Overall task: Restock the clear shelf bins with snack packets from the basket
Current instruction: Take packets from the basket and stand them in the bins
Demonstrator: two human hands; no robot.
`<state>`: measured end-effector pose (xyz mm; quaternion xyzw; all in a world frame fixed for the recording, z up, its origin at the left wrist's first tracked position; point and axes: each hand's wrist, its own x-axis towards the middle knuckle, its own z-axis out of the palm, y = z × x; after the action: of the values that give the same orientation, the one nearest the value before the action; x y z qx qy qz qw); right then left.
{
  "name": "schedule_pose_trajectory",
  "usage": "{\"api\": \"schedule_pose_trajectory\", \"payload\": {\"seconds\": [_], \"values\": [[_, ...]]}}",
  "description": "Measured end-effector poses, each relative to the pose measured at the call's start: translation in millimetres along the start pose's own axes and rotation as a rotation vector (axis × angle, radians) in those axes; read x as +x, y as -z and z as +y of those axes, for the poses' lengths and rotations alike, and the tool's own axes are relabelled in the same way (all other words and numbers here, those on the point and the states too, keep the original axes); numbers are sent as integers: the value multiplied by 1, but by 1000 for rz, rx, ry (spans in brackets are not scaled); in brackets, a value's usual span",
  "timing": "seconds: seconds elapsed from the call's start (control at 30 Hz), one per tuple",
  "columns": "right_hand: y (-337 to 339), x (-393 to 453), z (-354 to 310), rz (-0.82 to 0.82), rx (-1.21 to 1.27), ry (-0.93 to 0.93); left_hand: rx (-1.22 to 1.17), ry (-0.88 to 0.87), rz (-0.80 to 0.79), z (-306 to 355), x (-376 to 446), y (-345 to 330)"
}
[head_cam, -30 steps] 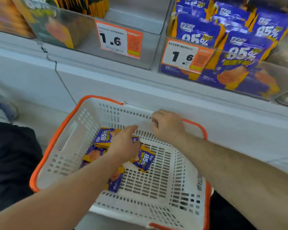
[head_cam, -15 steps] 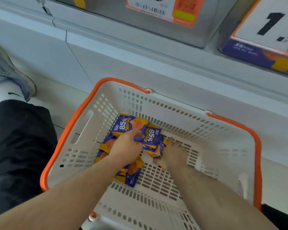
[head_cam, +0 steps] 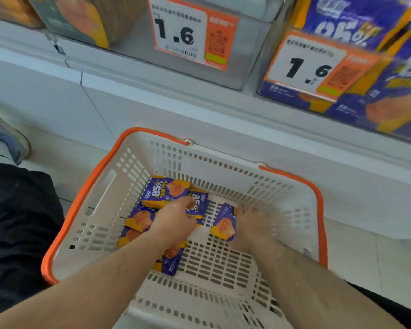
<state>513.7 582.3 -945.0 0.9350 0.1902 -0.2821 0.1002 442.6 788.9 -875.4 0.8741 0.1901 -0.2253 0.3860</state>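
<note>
A white basket (head_cam: 109, 186) with an orange rim sits on the floor below the shelf. Several purple-and-orange snack packets (head_cam: 163, 189) lie in its left half. My left hand (head_cam: 176, 222) reaches down among them, its fingers curled over a packet marked 85% (head_cam: 199, 205). My right hand (head_cam: 252, 224) is down in the basket too and holds a single packet (head_cam: 223, 225) tipped up on its edge, apart from the pile. Above, a clear bin (head_cam: 389, 91) holds more purple packets, and the clear bin (head_cam: 242, 58) in the middle shows none.
Price tags reading 1.6 hang on the middle bin (head_cam: 195, 36) and the right bin (head_cam: 318, 67). A third bin (head_cam: 81, 22) at the upper left holds orange-and-grey packs. My dark trouser leg (head_cam: 17, 222) and a grey shoe (head_cam: 7, 138) are left of the basket.
My right hand came off the basket's far rim, went down inside and took up one packet, drawing it right of the pile. The camera dipped, then lifted toward the bins.
</note>
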Motion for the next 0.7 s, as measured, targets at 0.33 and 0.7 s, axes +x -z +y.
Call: {"api": "schedule_pose_trajectory", "payload": {"seconds": [0.33, 0.7], "values": [[153, -111, 28, 309, -364, 527, 119, -322, -137, 94, -24, 27], [230, -179, 78, 571, 227, -146, -310, -466, 144, 168, -60, 10]]}}
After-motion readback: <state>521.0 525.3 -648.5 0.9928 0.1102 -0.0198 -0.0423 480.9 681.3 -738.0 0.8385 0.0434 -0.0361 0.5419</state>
